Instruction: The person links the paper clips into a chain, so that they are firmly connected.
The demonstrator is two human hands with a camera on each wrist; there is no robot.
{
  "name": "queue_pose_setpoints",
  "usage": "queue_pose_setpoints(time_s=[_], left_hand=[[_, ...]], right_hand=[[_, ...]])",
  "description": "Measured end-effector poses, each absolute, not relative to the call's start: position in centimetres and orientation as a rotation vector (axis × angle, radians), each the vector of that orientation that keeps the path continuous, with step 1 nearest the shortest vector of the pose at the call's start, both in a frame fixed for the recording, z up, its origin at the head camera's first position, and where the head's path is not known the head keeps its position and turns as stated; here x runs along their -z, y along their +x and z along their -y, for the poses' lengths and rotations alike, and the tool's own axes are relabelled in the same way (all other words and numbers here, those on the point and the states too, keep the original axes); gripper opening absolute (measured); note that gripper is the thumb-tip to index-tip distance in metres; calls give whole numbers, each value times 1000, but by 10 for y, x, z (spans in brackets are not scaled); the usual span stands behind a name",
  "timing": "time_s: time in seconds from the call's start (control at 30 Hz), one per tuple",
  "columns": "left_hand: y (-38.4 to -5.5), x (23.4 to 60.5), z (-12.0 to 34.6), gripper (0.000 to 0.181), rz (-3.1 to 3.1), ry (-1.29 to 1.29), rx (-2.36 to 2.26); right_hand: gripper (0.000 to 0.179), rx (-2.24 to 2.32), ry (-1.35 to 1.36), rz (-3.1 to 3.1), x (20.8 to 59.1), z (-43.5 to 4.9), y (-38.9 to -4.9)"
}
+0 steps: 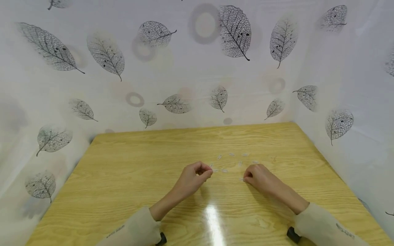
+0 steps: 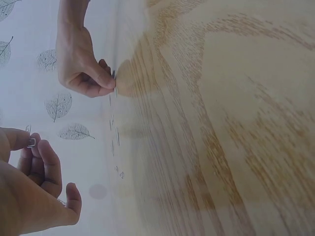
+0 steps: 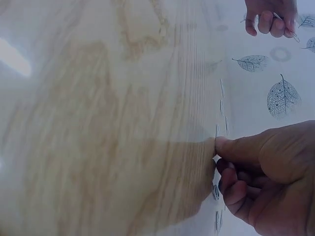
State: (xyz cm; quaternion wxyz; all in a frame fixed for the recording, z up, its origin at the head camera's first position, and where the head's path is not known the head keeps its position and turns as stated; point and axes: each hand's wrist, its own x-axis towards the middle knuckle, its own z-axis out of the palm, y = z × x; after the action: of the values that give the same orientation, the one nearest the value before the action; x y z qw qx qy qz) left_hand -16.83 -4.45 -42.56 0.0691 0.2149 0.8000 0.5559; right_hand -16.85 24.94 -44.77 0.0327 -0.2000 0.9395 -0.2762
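Small pale paper clips (image 1: 224, 171) lie scattered on the wooden table. My left hand (image 1: 191, 176), raised over the table, pinches a paper clip (image 2: 31, 142) between thumb and index finger. Wire loops stick out on both sides of that grip; whether they belong to one clip or two linked ones I cannot tell. To the right, my right hand (image 1: 261, 176) is down at the tabletop, its thumb and index fingertips pinching another paper clip (image 1: 241, 179). The remaining fingers of the right hand are curled in toward the palm.
Several loose clips form a rough arc beyond the hands, among them an upper clip (image 1: 232, 154) and one near the right knuckles (image 1: 254, 162). The wood-grain table (image 1: 129, 177) ends at a leaf-printed white curtain (image 1: 184, 75) behind and at both sides.
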Motion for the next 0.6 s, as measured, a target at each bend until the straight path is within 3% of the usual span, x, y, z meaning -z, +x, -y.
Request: queue_pose_setpoints(time_s=[0.6], left_hand=[[-167,424,44,15,-2399,635,-1681]], right_hand=[[13,749,-604,-2846,446,-246,-173]])
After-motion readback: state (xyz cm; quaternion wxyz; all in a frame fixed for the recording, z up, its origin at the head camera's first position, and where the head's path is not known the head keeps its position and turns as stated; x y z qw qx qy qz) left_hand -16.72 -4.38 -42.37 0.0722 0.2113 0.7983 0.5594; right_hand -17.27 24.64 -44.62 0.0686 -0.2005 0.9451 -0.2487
